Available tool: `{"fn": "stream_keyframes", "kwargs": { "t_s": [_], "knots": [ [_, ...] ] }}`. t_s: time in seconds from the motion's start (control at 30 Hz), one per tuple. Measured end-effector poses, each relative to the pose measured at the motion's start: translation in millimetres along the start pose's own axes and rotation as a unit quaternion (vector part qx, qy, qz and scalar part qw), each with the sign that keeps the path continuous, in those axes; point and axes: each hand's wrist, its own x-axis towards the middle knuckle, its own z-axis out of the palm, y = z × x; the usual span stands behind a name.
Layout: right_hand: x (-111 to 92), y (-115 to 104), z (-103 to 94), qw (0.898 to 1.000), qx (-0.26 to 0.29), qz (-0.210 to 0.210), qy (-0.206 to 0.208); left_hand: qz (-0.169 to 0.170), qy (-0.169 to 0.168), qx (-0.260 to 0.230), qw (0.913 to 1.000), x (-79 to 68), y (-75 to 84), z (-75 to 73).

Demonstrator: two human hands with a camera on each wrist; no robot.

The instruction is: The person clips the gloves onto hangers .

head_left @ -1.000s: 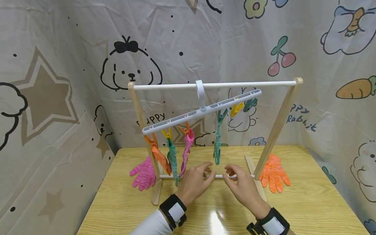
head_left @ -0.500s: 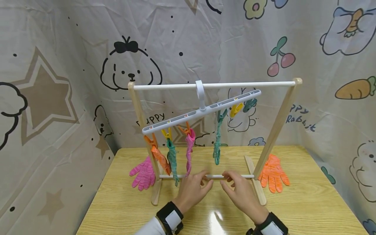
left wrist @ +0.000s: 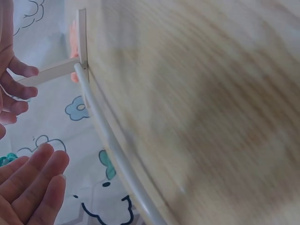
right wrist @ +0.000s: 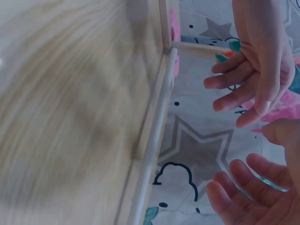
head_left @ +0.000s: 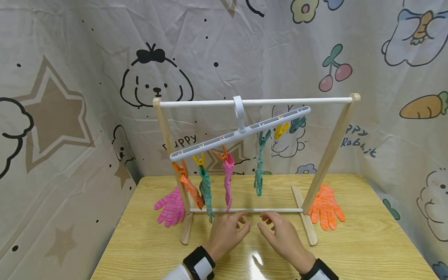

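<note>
Left hand (head_left: 225, 234) and right hand (head_left: 284, 236), loosely curled and gripping nothing, sit nearer than four hanging gloves (head_left: 228, 182), whose left-heavy load seemingly tilts the hanger (head_left: 241, 133) and, if knocked, could slip it off the top bar (head_left: 290, 102), before a far cloth (head_left: 217, 42) lettered "uppy" left and "Rabbit" right.

Wrinkly off-white fabric backdrop (head_left: 224, 35) all round, covered in cartoon prints: a puppy face (head_left: 156, 79) upper left of centre, a big brown star (head_left: 56, 116) far left, cherries (head_left: 342, 72) and a carrot (head_left: 422, 106) toward the right. The worktop (head_left: 367, 241) is yellowish woodgrain, with a bright glare spot (head_left: 256, 266) bottom centre.
</note>
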Motion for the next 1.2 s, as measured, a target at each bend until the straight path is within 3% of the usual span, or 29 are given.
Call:
{"fn": "stream_keyframes", "kwargs": {
  "t_s": [0.37, 0.67, 1.0, 1.2],
  "knots": [
    [-11, -2, 17.2, 0.999, -0.018, -0.044, 0.006, -0.044, -0.005, 0.009, 0.999, -12.8, -13.9, 1.7],
    [-11, -2, 23.3, 0.999, -0.031, -0.043, -0.006, -0.074, 0.002, -0.007, 0.9973, -21.3, -26.0, -2.9],
    [-9, -4, 27.1, 0.998, -0.037, -0.051, 0.002, -0.068, 0.024, 0.008, 0.9974, -30.5, -35.3, -1.8],
    [-10, -5, 30.1, 0.998, -0.038, -0.051, -0.012, -0.082, 0.017, -0.006, 0.9965, -38.0, -40.4, -1.4]
  ]
}}
